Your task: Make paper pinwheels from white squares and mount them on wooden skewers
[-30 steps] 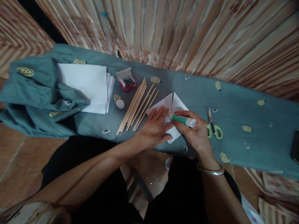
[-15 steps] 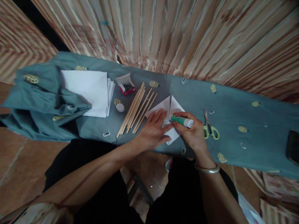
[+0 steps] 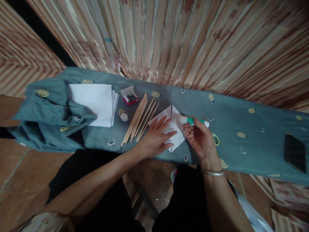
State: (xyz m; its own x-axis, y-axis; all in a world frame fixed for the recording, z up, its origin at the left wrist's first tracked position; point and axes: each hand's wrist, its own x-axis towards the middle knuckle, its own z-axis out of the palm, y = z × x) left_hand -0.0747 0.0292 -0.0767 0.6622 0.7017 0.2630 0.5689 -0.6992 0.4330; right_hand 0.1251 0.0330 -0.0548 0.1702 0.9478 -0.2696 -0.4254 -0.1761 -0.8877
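My left hand (image 3: 158, 137) lies with fingers spread on a white sheet of paper (image 3: 178, 137) that has cut or folded edges meeting along a middle line. Above the paper's right side, my right hand (image 3: 199, 138) grips a green and white glue stick (image 3: 190, 120). Its white end points left, over the paper. A round white cap (image 3: 124, 117) rests on the cloth, left of several thin wooden sticks (image 3: 136, 120). Behind my right hand lie scissors with a green handle (image 3: 216, 139), mostly hidden.
A stack of white paper (image 3: 93, 103) lies at the left beside bunched cloth (image 3: 48, 112). Near it stands an open red and white box (image 3: 130, 96) of small dark metal pieces. A black phone (image 3: 294, 153) is at the right. A pleated curtain (image 3: 166, 42) hangs behind the table.
My right hand has lifted the glue stick off the paper and turned it more level, moving slightly right. My left hand stays on the paper. The camera view has shifted a little.
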